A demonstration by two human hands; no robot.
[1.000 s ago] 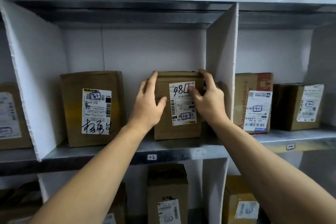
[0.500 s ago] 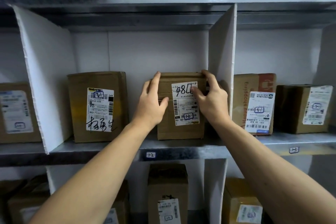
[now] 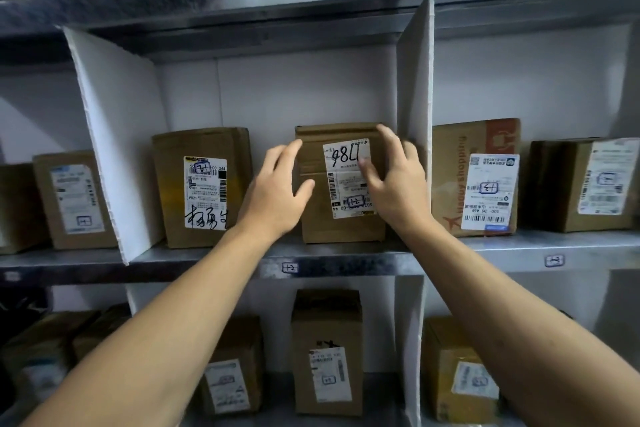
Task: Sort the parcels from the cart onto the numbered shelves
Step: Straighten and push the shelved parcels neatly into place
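A brown cardboard parcel (image 3: 343,229) with a white label handwritten "9811" stands upright on the metal shelf (image 3: 346,262), in the bay tagged "1-2" (image 3: 289,267), close to the white divider (image 3: 412,97) on its right. My left hand (image 3: 277,191) is at the parcel's left edge, fingers spread, thumb in front of the box. My right hand (image 3: 394,184) lies over the parcel's right side and label, fingers apart, index near the top corner. Neither hand clasps the box.
A second parcel (image 3: 204,184) with black scrawl on its label stands in the same bay to the left. More boxes (image 3: 474,177) fill the bay on the right, and others (image 3: 327,350) stand on the shelf below. White dividers separate the bays.
Both hands have loosened from gripping the parcel's sides. My left hand slid down off the top edge and its fingers spread. The view tilted downward slightly.
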